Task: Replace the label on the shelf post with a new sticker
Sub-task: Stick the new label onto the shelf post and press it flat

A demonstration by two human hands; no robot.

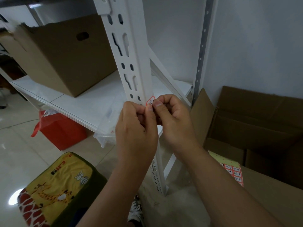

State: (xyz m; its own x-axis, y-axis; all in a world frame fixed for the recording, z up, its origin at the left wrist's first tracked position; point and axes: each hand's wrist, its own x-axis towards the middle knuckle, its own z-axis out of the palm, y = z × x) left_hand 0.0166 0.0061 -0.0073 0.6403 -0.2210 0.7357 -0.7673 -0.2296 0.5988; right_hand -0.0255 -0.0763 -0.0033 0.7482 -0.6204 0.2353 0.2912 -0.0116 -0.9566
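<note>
A white slotted shelf post [131, 54] runs down the middle of the view. A small white sticker with a red border and handwritten digits [151, 101] sits on the post's right edge. My left hand [136, 126] and my right hand [173, 117] meet at the post just below it, thumbs and fingertips pinched together on the sticker's lower part. The lower half of the sticker is hidden by my thumbs. A sheet of red-bordered stickers [233, 169] lies on a cardboard box at the right.
A brown cardboard box [62, 54] stands on the white shelf [91, 102]. A clear plastic bin [106, 126] sits at the shelf's front edge. A red bag [60, 130] and a yellow cartoon-print cushion [57, 190] are on the floor. Open cardboard boxes [255, 122] fill the right.
</note>
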